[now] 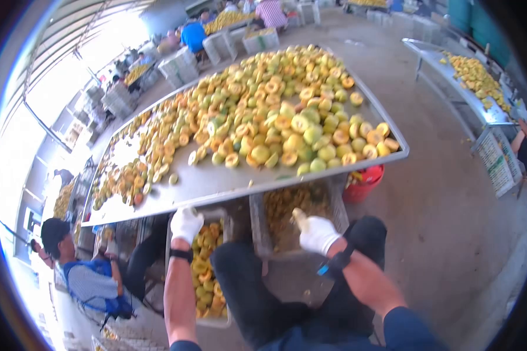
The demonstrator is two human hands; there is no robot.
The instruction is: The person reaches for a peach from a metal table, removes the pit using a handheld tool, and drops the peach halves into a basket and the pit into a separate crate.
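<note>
Across the view, one steel bench (216, 182) carries halved fruit (275, 117) beyond counting. Beneath: two crates, left crate (215, 213) and right crate (256, 225), one red bucket (366, 182). Gloved left hand (186, 224) and right hand (317, 234) hang above them, fingers curled; grip cannot be told.

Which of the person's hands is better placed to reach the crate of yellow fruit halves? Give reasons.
Probably left. The left hand is directly above the crate of yellow fruit halves; the right hand is over the neighbouring crate of darker scraps.
</note>
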